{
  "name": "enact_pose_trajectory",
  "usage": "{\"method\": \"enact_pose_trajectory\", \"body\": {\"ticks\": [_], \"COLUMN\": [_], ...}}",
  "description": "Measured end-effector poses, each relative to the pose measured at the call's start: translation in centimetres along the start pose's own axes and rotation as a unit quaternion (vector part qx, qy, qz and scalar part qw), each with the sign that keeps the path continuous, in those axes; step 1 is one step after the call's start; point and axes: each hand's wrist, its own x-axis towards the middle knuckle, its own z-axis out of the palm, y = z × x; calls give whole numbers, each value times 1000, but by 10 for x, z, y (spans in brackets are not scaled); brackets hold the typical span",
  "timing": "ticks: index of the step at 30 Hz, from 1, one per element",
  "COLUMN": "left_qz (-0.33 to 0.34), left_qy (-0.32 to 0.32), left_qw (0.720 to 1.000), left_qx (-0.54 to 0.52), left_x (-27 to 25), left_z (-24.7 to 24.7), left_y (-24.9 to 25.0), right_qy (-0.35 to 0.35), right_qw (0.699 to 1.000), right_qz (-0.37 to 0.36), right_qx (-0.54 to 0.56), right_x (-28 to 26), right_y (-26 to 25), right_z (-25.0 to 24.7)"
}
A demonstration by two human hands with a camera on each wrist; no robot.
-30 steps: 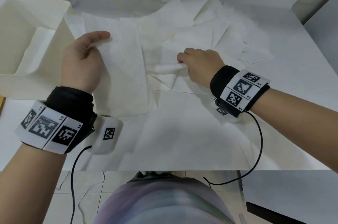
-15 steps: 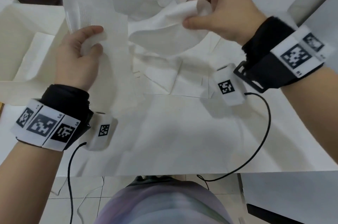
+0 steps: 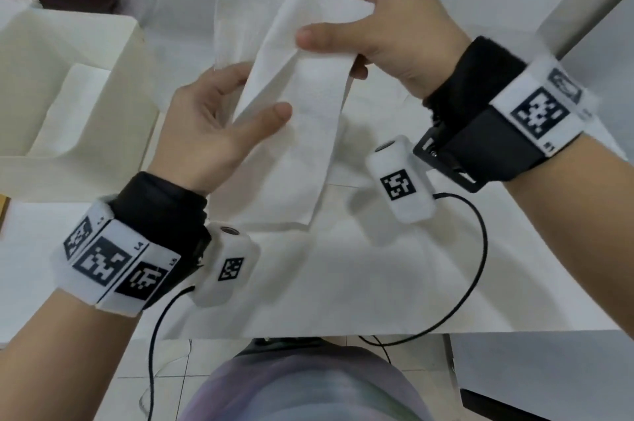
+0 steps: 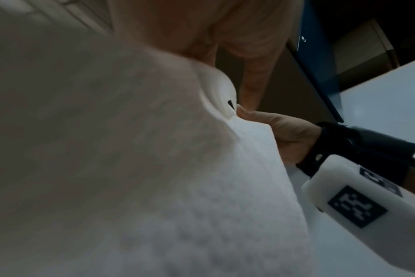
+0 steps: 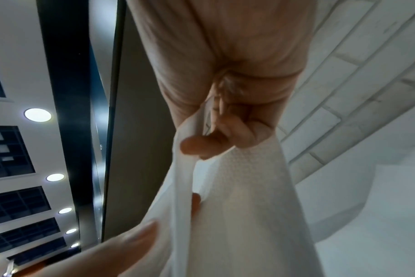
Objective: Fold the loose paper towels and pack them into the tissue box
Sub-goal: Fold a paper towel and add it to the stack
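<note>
A long white paper towel [image 3: 308, 118] hangs between both hands above the table, its lower end trailing onto the tabletop. My right hand [image 3: 322, 8] pinches its top edge between thumb and fingers; the right wrist view shows that pinch [image 5: 201, 146] close up. Lower down, my left hand [image 3: 255, 94] is turned palm up, thumb on the towel's front and fingers behind its left edge. A second sheet [image 3: 233, 25] stands behind those fingers. The cream tissue box [image 3: 130, 53] sits open at the left with a folded towel [image 3: 68, 104] inside. In the left wrist view the towel [image 4: 154, 168] fills most of the frame.
The white table [image 3: 377, 283] is covered with paper; its near edge runs across the bottom of the head view. Black cables [image 3: 477, 259] from the wrist cameras loop over that edge. A wall corner [image 3: 583, 8] rises at the far right.
My right hand picked a towel off the pile, lifted it and brought it toward the left hand. The left hand turned palm up and took the towel's edge under its thumb.
</note>
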Motion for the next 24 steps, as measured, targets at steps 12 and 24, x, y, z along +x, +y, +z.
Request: {"method": "enact_pose_trajectory", "body": {"ticks": [12,24], "left_qz": [0,65], "left_qy": [81,148], "left_qw": [996,986], "left_qx": [-48,44], "left_x": [0,-4], "left_z": [-9,-19], "left_y": [-13,-3], "right_qy": [-6,75], "right_qw": [994,990], "right_qz": [101,-92], "right_qx": [41,75], "right_x": [-19,-23], "right_y": [35,22], "right_z": [58,103]}}
